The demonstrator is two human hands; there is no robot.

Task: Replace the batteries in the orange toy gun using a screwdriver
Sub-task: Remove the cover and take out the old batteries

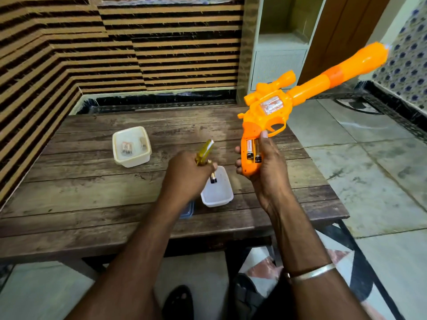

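Right hand [265, 162] is wrapped around the grip of the orange toy gun [288, 100], thumb up near the trigger guard, fingertips curling round the far side. Gun's held up off the wooden table [92, 204], barrel pointing up and away to the right. Battery compartment in the grip is open w/ two batteries [253, 151] sitting side by side in it, right next to the palm.

Left hand [187, 172] is closed on the yellow-handled screwdriver [204, 150], handle sticking up out of the fist. Same hand also pinches a single battery [213, 177] at the fingertips, hanging over the white tub [217, 195] just below it. Can't tell if the battery touches the tub.

Other stuff: a cream tub [131, 146] w/ a few more batteries inside, further out and to the left of the left hand, well apart from it. Something clear/blue-ish [187, 211] peeks out under the left forearm beside the white tub, mostly hidden so idk what it is. Metal bangle [312, 272] on the right wrist.
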